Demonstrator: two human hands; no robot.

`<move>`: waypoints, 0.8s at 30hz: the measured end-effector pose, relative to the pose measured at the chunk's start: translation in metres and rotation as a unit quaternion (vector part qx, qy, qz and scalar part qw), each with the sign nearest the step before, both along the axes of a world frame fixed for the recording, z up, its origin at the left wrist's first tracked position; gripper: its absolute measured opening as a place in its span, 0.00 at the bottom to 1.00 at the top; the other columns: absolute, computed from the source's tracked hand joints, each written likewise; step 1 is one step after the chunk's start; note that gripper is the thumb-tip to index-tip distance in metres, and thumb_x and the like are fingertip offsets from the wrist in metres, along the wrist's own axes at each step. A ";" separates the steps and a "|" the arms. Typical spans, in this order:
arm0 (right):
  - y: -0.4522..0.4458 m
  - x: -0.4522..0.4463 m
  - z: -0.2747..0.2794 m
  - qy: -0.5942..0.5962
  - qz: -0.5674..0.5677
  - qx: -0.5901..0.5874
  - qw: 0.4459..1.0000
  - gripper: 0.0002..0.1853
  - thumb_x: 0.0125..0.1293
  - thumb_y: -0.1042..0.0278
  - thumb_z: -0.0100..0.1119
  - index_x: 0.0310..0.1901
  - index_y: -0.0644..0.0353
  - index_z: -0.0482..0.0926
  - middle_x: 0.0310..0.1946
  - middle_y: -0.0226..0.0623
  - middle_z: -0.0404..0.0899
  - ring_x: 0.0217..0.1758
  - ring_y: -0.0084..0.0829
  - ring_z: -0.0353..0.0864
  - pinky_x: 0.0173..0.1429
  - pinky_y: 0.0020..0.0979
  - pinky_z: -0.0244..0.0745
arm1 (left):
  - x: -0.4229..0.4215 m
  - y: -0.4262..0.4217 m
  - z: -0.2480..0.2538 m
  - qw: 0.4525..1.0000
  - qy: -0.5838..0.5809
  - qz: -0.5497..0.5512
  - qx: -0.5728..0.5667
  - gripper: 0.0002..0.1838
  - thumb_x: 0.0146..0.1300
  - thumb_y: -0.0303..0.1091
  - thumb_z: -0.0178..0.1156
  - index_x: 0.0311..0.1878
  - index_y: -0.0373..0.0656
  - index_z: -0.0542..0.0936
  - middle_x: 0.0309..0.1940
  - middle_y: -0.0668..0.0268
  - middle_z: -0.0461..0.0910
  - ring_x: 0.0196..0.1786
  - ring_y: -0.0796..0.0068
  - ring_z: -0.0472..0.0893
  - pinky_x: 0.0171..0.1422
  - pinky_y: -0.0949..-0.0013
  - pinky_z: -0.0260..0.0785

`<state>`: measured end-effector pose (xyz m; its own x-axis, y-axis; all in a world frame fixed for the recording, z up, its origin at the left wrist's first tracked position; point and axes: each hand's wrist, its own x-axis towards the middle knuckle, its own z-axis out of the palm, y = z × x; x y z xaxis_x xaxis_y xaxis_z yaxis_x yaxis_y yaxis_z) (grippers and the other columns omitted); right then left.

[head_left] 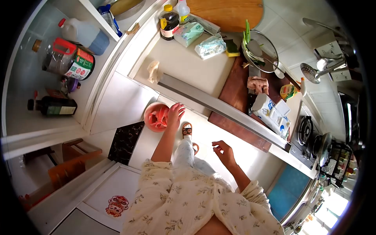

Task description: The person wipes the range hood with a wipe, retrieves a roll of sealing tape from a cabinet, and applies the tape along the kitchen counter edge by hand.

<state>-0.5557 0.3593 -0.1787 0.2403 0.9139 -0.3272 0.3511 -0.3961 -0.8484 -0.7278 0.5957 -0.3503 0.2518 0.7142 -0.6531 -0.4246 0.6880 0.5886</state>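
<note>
My left hand (176, 112) is held above the right edge of a round pink bin (147, 114). Its fingers are stretched out, with nothing seen in them. Crumpled red plastic, perhaps a bag (158, 116), fills the bin, which stands on the floor by the cabinet. My right hand (224, 152) hangs in the air in front of my body, fingers loosely bent and apart, holding nothing visible. Between the hands, a patterned slipper (187, 130) shows on my foot.
The counter carries a crumpled plastic scrap (153, 71), tissue packs (210, 46), a dark bottle (169, 22), raw meat (258, 84), a glass lid (260, 51) and an egg carton (270, 111). A gas stove (304, 131) stands right. Bottles fill an open cabinet (24, 84) at left.
</note>
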 end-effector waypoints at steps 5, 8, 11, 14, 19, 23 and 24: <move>-0.056 -0.017 -0.018 0.005 -0.036 -0.005 0.999 0.11 0.61 0.78 0.61 0.46 0.62 0.80 0.40 0.39 0.82 0.36 0.30 0.82 0.40 0.29 0.77 | 0.028 0.000 -0.025 0.995 -0.083 0.012 -0.053 0.15 0.69 0.32 0.56 0.57 0.45 0.70 0.47 0.64 0.77 0.50 0.64 0.78 0.58 0.60 0.74; -0.087 -0.032 -0.029 0.009 -0.045 -0.017 0.999 0.12 0.61 0.78 0.62 0.47 0.62 0.80 0.40 0.40 0.82 0.36 0.30 0.83 0.39 0.28 0.77 | 0.032 0.000 -0.037 0.995 -0.087 0.004 -0.044 0.14 0.69 0.30 0.56 0.56 0.47 0.71 0.49 0.65 0.77 0.52 0.63 0.76 0.60 0.57 0.73; -0.103 -0.049 -0.029 0.012 -0.033 -0.031 0.999 0.12 0.62 0.79 0.60 0.47 0.63 0.80 0.39 0.38 0.82 0.36 0.27 0.83 0.39 0.27 0.77 | 0.034 0.000 -0.038 0.994 -0.103 0.020 -0.041 0.15 0.68 0.29 0.58 0.56 0.48 0.70 0.52 0.64 0.76 0.54 0.62 0.76 0.61 0.57 0.72; -0.107 -0.060 -0.032 0.008 -0.039 -0.034 0.999 0.12 0.62 0.78 0.61 0.47 0.62 0.80 0.39 0.37 0.82 0.36 0.28 0.83 0.40 0.27 0.78 | 0.031 0.003 -0.041 0.990 -0.128 -0.002 -0.059 0.15 0.67 0.28 0.59 0.55 0.50 0.72 0.53 0.65 0.77 0.57 0.62 0.76 0.62 0.57 0.71; -0.083 -0.078 -0.069 0.002 -0.050 -0.018 0.999 0.12 0.61 0.78 0.61 0.47 0.62 0.80 0.40 0.38 0.82 0.35 0.30 0.83 0.39 0.28 0.78 | 0.041 0.018 -0.068 0.994 -0.098 -0.045 -0.031 0.16 0.62 0.28 0.64 0.52 0.49 0.75 0.45 0.67 0.81 0.50 0.66 0.81 0.58 0.62 0.74; -0.048 -0.093 -0.061 -0.014 -0.052 -0.026 0.998 0.13 0.61 0.82 0.59 0.48 0.63 0.79 0.40 0.36 0.81 0.36 0.24 0.82 0.39 0.25 0.76 | 0.042 0.006 -0.058 0.999 -0.030 -0.042 -0.007 0.13 0.61 0.29 0.66 0.48 0.45 0.76 0.42 0.66 0.82 0.44 0.68 0.83 0.55 0.65 0.76; -0.040 -0.095 -0.063 -0.014 -0.057 -0.019 0.998 0.13 0.61 0.83 0.59 0.48 0.63 0.79 0.40 0.35 0.81 0.36 0.24 0.82 0.39 0.25 0.76 | 0.036 0.002 -0.057 0.999 -0.022 -0.045 0.002 0.13 0.61 0.29 0.66 0.47 0.44 0.76 0.41 0.66 0.81 0.44 0.68 0.83 0.55 0.65 0.76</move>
